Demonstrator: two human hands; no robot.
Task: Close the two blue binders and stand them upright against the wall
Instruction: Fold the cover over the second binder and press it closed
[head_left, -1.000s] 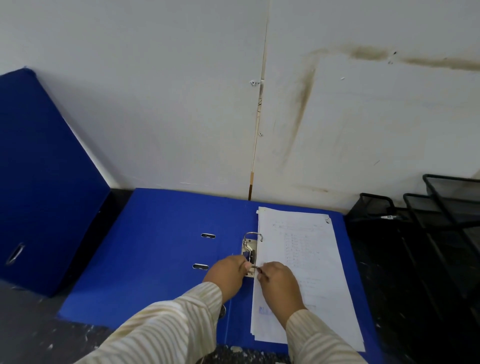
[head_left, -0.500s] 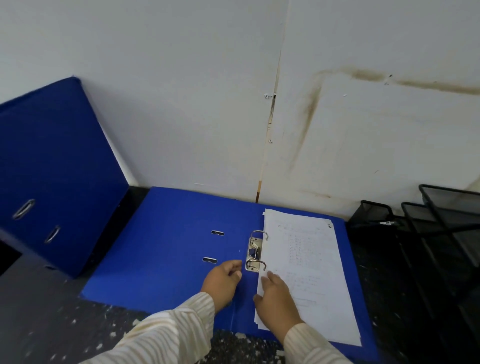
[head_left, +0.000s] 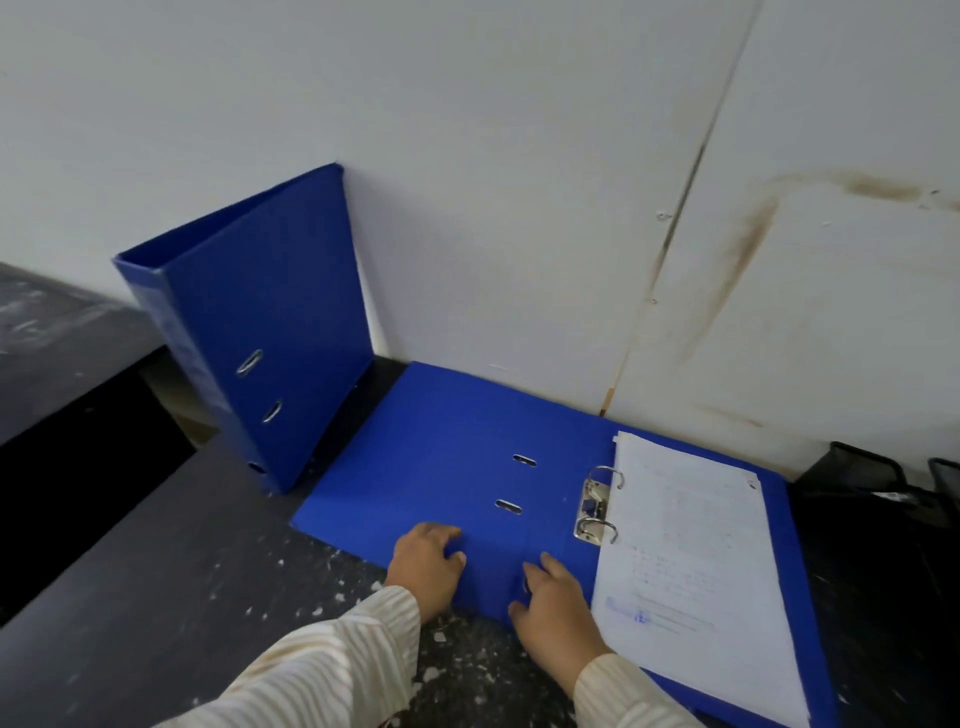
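On the dark speckled counter (head_left: 208, 597), flat with its far edge at the wall (head_left: 519, 208), lies the open binder (head_left: 441, 457). Its paper stack (head_left: 691, 545) sits on the right half, threaded on the rings (head_left: 597, 512). The left hand (head_left: 426, 566) sits on the near edge of the left cover (head_left: 415, 493) with fingers bent; cannot tell if any are hooked under. The right hand (head_left: 558, 608) rests loosely spread on the spine, holding nothing. Best move, I judge: get fingers under the cover edge, pin the spine, swing the cover over the papers so its slots meet the rings, and pull the right hand clear first. The closed binder (head_left: 260, 332) leans tilted on the wall just left, so lift without bumping it. Mesh trays (head_left: 883, 483) stand far right.
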